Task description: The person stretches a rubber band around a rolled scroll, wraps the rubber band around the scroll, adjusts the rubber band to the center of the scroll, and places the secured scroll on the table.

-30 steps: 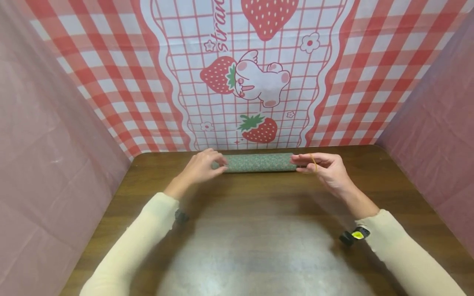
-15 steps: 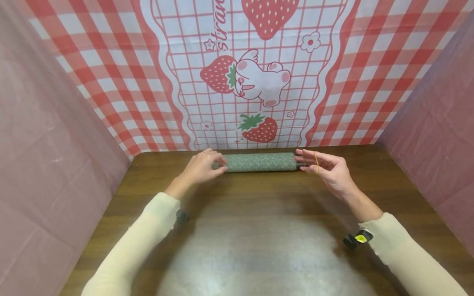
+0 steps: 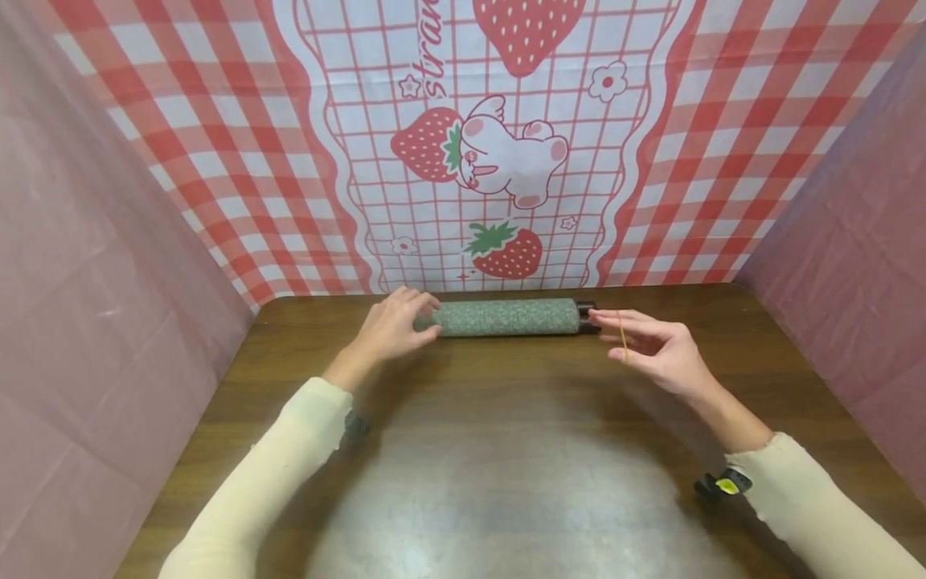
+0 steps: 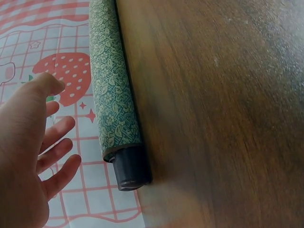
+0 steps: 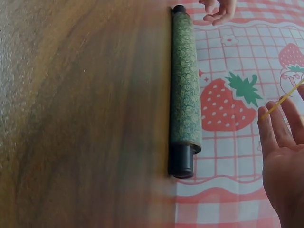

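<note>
The fingers and thumb of the right hand [image 3: 661, 346] are apart, and a thin yellow band [image 3: 623, 339] is stretched between them. This hand is near the black ends [image 3: 586, 306] of the green scroll [image 3: 506, 318]. The left hand [image 3: 393, 323] is near the other end, its fingers loosely bent, apart. The scroll lies on the table [image 3: 470, 450], along its far edge, before the checked cloth [image 3: 289, 161].

Scroll [image 3: 510, 318] on table [image 3: 470, 450], between hands [image 3: 394, 326] [image 3: 673, 350], cloth [image 3: 485, 177] behind, sheets [image 3: 108, 322] [image 3: 854, 241] left and right.
</note>
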A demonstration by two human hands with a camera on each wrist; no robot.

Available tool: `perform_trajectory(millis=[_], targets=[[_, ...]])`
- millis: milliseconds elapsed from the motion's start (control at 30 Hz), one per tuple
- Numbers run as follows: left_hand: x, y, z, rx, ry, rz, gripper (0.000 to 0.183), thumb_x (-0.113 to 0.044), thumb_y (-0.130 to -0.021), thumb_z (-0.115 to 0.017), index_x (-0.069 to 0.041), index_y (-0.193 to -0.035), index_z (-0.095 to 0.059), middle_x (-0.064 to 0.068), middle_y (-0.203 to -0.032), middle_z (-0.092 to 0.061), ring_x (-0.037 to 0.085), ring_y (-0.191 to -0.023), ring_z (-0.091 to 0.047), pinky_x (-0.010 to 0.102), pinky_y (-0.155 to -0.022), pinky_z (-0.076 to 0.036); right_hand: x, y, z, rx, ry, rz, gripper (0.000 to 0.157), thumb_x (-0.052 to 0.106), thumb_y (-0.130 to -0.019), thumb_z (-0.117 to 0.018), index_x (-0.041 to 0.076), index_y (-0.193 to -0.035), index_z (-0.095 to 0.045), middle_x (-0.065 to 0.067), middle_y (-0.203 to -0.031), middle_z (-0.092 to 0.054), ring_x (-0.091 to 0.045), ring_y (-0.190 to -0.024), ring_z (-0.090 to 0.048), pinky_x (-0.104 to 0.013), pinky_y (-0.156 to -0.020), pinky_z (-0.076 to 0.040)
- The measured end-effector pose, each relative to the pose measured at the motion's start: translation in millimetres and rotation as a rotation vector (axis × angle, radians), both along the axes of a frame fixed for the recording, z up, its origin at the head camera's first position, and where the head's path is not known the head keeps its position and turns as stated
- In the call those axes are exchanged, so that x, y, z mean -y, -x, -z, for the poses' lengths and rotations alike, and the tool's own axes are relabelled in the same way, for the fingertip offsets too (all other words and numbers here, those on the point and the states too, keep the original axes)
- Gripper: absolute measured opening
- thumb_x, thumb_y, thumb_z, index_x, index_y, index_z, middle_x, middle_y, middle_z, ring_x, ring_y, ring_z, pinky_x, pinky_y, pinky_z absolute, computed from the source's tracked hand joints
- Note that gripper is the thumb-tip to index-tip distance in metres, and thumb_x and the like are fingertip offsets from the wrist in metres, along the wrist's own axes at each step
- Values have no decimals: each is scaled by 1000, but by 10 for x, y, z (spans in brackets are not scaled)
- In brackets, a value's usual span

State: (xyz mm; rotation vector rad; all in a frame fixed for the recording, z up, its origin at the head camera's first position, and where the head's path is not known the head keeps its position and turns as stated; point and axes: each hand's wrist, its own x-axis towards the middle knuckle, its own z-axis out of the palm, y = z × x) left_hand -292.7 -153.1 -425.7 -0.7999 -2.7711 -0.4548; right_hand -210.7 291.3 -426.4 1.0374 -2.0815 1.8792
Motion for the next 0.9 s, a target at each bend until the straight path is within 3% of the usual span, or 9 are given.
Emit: perform_trajectory(millis=[200,500,667,800,900], targets=[[-11,29,14,-10,26,-8,43,-41,-97,-79,-19,-134,-74,4,-123,-79,26,-116,-68,44,-84,-66,1,-56,-37,-39,-43,67,54,-33,-84,-72,-23,-137,-66,0,-151,-76,-11,-126,-80,-27,-104,-65],[-12,66,42,19,53,-28,52,-41,-96,-81,-19,-142,-71,8,-132,-74,27,-120,-66,46,-88,-66,13,-91,-39,-252,-211,204,70,-28,-70,-87,-10,-137,-75,-10,-148,-77,0,-122,-79,-15,-103,-62],[-30,106,74,36,78,-7,59,-41,-96,-83,-18,-147,-69,12,-138,-71,30,-124,-64,49,-96,-65,20,-67,-45,-349,-196,186,69,-25,-67,-90,-12,-133,-76,-19,-144,-78,-3,-125,-78,-13,-103,-61],[-45,130,101,55,77,19,66,-40,-95,-83,-15,-153,-66,16,-145,-69,36,-133,-64,54,-111,-61,15,-32,-36,-446,-216,167,55,7,-84,-98,-8,-133,-78,-15,-146,-78,-5,-133,-74,-13,-109,-57],[-57,142,122,66,83,20,71,-41,-95,-82,-14,-157,-63,18,-150,-68,38,-140,-64,58,-116,-58,15,-12,-16,-499,-241,175,59,36,-94,-92,-6,-133,-79,-11,-146,-78,-5,-138,-71,-14,-115,-53]])
